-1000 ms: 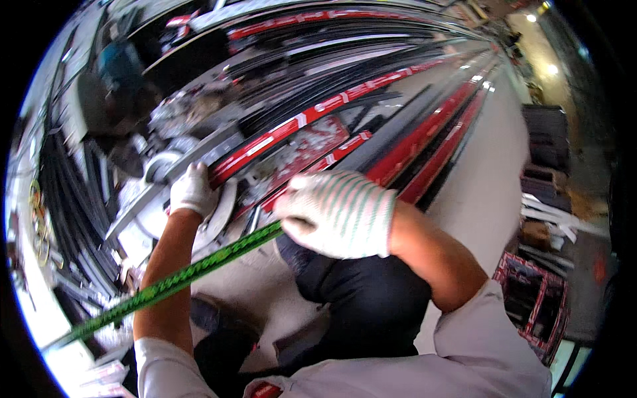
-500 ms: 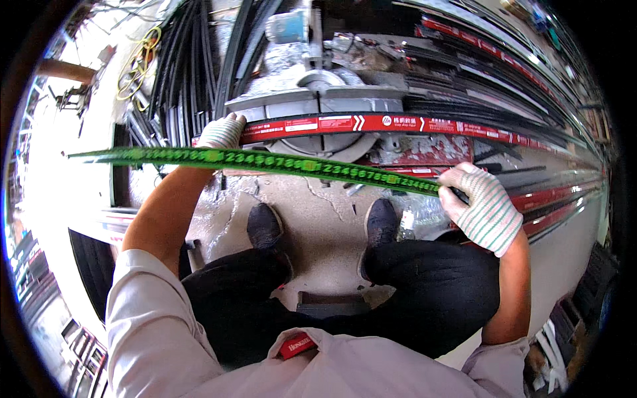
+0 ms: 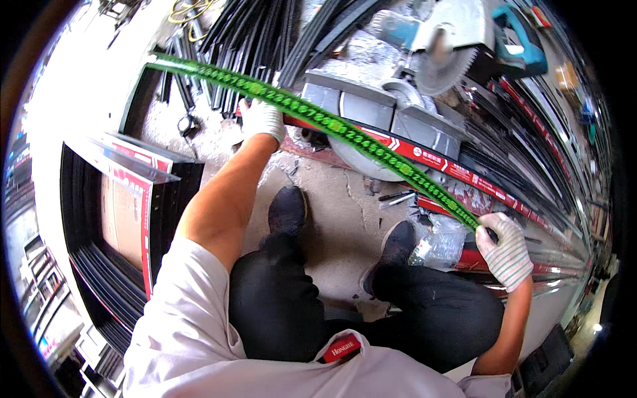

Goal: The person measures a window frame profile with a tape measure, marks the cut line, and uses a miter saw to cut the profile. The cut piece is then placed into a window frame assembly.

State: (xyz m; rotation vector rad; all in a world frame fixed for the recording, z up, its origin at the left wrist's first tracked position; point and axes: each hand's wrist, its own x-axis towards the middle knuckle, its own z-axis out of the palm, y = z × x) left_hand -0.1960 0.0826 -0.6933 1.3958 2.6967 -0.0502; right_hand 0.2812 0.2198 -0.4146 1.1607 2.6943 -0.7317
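Note:
A long green ruler [image 3: 312, 116] with dark numbers runs from the upper left down to the right. My right hand [image 3: 507, 249], in a white knit glove, grips its lower right end. My left hand [image 3: 263, 119], also gloved, rests on a red and white metal strip [image 3: 451, 169] just below the ruler's middle. That strip lies across the grey base of a chop saw [image 3: 371, 116], whose round blade [image 3: 446, 61] is raised behind it. I am crouched, with my dark shoes [image 3: 286, 209] on the concrete floor.
Bundles of black metal profiles [image 3: 259, 33] lie at the top. More red and silver strips [image 3: 564, 139] stretch away on the right. Black framed panels [image 3: 126, 199] stand stacked at the left. A clear plastic wrapper [image 3: 438, 242] lies by my right foot.
The view has swung left. The ruler has tilted from level to a slope, its left end higher, and my right hand has dropped lower right. My left hand stays on the red strip.

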